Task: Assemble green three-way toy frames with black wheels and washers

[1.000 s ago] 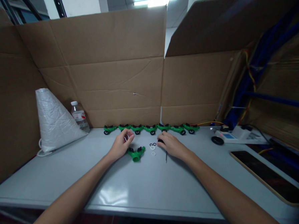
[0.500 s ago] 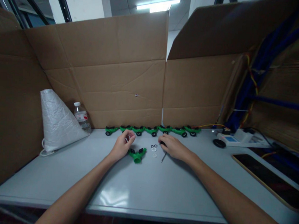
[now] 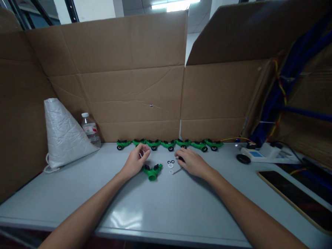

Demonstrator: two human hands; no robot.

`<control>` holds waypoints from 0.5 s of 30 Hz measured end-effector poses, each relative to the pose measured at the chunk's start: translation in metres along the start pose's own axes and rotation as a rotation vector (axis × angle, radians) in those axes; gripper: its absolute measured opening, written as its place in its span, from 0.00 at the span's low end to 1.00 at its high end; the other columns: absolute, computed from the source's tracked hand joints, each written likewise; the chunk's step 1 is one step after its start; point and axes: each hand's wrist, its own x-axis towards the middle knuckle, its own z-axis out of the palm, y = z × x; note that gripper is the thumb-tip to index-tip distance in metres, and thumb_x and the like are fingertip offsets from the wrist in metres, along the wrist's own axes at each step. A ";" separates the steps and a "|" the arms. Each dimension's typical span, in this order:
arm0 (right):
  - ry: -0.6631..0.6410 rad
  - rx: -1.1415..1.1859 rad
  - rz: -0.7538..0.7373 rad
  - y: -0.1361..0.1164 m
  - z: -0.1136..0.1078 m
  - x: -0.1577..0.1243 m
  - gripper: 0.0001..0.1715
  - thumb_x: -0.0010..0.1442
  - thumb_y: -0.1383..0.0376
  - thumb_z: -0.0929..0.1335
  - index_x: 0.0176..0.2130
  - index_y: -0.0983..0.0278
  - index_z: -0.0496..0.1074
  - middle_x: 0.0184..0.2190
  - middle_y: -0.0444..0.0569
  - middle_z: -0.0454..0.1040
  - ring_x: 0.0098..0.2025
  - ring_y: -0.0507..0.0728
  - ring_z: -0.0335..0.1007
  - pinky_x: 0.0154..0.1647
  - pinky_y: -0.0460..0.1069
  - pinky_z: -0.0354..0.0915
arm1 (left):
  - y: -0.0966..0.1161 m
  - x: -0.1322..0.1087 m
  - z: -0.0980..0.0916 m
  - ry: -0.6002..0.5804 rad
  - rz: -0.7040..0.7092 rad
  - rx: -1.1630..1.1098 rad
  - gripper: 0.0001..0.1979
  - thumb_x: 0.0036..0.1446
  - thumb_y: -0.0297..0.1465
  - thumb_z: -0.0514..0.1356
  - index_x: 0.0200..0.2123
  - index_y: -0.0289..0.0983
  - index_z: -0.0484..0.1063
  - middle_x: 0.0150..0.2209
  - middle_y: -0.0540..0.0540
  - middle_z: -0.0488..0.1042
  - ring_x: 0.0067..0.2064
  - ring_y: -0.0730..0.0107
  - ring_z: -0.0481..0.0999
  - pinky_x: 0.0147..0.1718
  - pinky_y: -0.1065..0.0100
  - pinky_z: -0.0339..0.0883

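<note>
My left hand (image 3: 136,161) is closed in a pinch, with a small pale thing partly hidden between its fingers. Just right of it lies a green toy-like body (image 3: 152,173) with black parts on top, no wheels visible on it. My right hand (image 3: 190,162) wraps round the dark handle of a thin screwdriver (image 3: 177,170), whose metal shaft points left and down to the table. The shaft's tip is at a small white ring (image 3: 171,172). Above that lie another white ring (image 3: 171,165) and two small black rings (image 3: 171,162).
Several green toy vehicles (image 3: 168,145) with black wheels stand in a row along the cardboard wall (image 3: 128,96). To the left are a silvery bag (image 3: 66,138) and a water bottle (image 3: 91,130). A power strip (image 3: 272,154), a black disc (image 3: 243,159) and a phone (image 3: 295,198) lie on the right.
The screwdriver's shaft has swung left, its tip now at the lower white ring. My left hand and the green body stay about where they were.
</note>
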 end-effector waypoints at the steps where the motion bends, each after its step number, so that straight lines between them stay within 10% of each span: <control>1: 0.004 -0.015 0.008 -0.001 -0.001 0.000 0.10 0.69 0.68 0.66 0.50 0.62 0.73 0.48 0.53 0.75 0.49 0.61 0.69 0.51 0.51 0.59 | 0.000 0.000 0.000 0.001 0.001 0.001 0.13 0.69 0.42 0.58 0.43 0.39 0.72 0.40 0.47 0.76 0.33 0.68 0.71 0.33 0.67 0.64; 15: -0.072 -0.196 0.125 -0.001 -0.007 0.001 0.09 0.69 0.61 0.66 0.44 0.64 0.73 0.45 0.56 0.76 0.49 0.65 0.69 0.50 0.54 0.56 | 0.002 -0.001 0.000 -0.011 0.030 0.016 0.11 0.70 0.41 0.57 0.44 0.39 0.71 0.39 0.48 0.75 0.34 0.68 0.71 0.34 0.67 0.65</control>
